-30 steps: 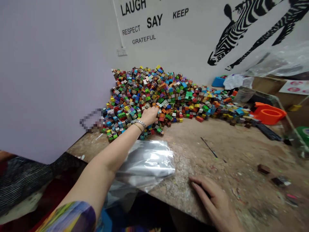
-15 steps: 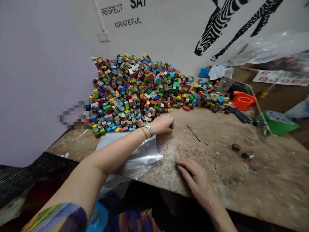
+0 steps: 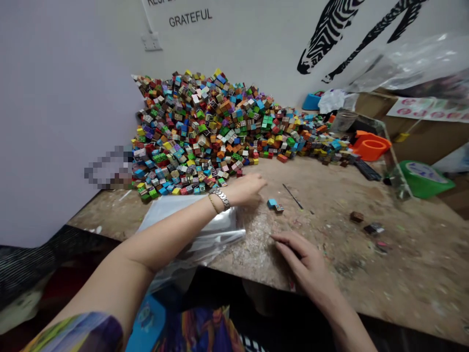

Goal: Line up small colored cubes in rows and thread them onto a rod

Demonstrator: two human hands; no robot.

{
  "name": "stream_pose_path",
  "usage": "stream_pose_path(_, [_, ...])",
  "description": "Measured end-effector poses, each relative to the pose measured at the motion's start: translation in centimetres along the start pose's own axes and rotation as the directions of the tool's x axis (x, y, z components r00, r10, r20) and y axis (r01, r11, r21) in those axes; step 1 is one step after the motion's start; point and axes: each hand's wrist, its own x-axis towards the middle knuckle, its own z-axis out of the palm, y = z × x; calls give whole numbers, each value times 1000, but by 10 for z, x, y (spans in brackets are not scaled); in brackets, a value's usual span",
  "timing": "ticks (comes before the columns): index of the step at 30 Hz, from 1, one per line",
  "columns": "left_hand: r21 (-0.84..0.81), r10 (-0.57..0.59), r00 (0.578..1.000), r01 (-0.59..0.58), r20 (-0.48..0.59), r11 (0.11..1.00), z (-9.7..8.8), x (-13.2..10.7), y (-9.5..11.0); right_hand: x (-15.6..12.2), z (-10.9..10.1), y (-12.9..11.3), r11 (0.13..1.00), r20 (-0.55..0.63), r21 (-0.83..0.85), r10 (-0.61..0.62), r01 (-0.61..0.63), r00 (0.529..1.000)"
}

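A big heap of small coloured cubes (image 3: 212, 132) fills the far left corner of the worn table (image 3: 330, 205). My left hand (image 3: 248, 189), with a metal watch on the wrist, reaches over the table just in front of the heap, fingers loosely stretched and holding nothing I can see. Two small cubes (image 3: 274, 205), one blue, lie on the table just right of its fingertips. My right hand (image 3: 304, 256) lies flat near the front edge, fingers extended. A clear plastic bag (image 3: 200, 230) lies under my left forearm.
At the back right stand an orange round container (image 3: 371, 146), a green tape roll (image 3: 421, 178), a clear cup (image 3: 342, 120) and a blue dish (image 3: 311, 101). A thin dark stick (image 3: 292, 195) and a few stray dark cubes (image 3: 357, 216) lie mid-table.
My left hand pulled back from the heap toward me and let two small cubes drop onto the table. The view tilted down. My right hand stayed flat.
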Motion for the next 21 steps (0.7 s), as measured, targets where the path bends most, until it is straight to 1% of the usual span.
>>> stream_pose_path(2, [17, -83, 997, 83, -5, 996, -1, -4, -14, 6, -10, 2, 999, -30, -45, -1, 0, 1000])
stream_pose_path(4, [32, -157, 987, 156, 27, 987, -1, -7, -24, 16, -20, 6, 994, -57, -107, -8, 1, 998])
stream_pose_path(7, [42, -209, 974, 206, 87, 978, 2, -9, -29, 35, -33, 17, 974, -44, -226, -37, 26, 998])
stream_pose_path(9, [35, -212, 972, 209, 103, 977, 5, -7, -29, 50, -38, 26, 946, 1, -318, -61, 59, 998])
stream_pose_path(13, [-7, -162, 983, 163, 82, 987, 14, 1, -31, 73, -41, 40, 864, 114, -489, -72, 119, 991])
stream_pose_path(17, [4, -144, 984, 145, 102, 989, 20, 9, -33, 86, -34, 46, 813, 233, -558, -40, 167, 972])
stream_pose_path(21, [0, -131, 986, 132, 103, 991, 18, 11, -24, 91, -24, 46, 785, 283, -596, 6, 171, 959])
